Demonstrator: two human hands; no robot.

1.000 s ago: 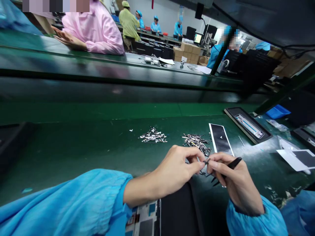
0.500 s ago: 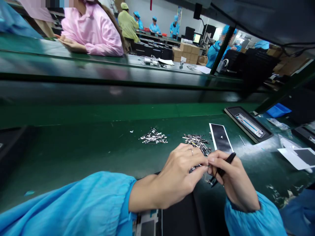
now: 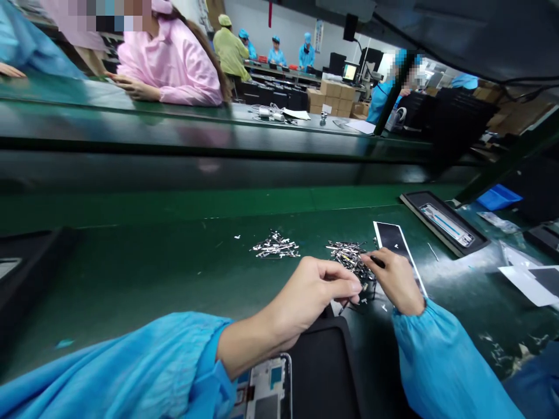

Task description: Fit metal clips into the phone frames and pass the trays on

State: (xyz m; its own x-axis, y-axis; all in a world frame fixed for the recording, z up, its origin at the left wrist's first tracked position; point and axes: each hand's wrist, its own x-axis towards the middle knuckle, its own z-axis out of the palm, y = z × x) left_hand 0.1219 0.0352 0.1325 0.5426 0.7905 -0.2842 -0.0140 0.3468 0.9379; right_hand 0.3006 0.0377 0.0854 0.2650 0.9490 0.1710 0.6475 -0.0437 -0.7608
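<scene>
My left hand [image 3: 321, 294] is closed in a pinch at the middle, thumb against fingers. A small dark strip [image 3: 344, 306] pokes out below its fingertips. My right hand [image 3: 399, 279] is closed around a slim black tool [image 3: 377, 262], probably tweezers, and reaches to the right edge of a pile of small flex cables [image 3: 347, 254]. Most of the tool is hidden by the fingers. Farther left lies a second pile of similar strips [image 3: 275, 245]. Below my left wrist, an opened phone housing [image 3: 268, 387] sits by a black tray [image 3: 323, 364].
A white-edged black sheet [image 3: 395, 237] lies beyond my right hand. Further right are a black tray with a phone frame [image 3: 445, 224], a blue bin [image 3: 499, 196] and white paper [image 3: 522, 282]. Another dark tray [image 3: 39, 273] stands at left. A person in pink [image 3: 174, 64] sits across the bench.
My hands have come apart. The right hand moved up and away to the cable pile with the black tool; the left stays near its place, still pinching.
</scene>
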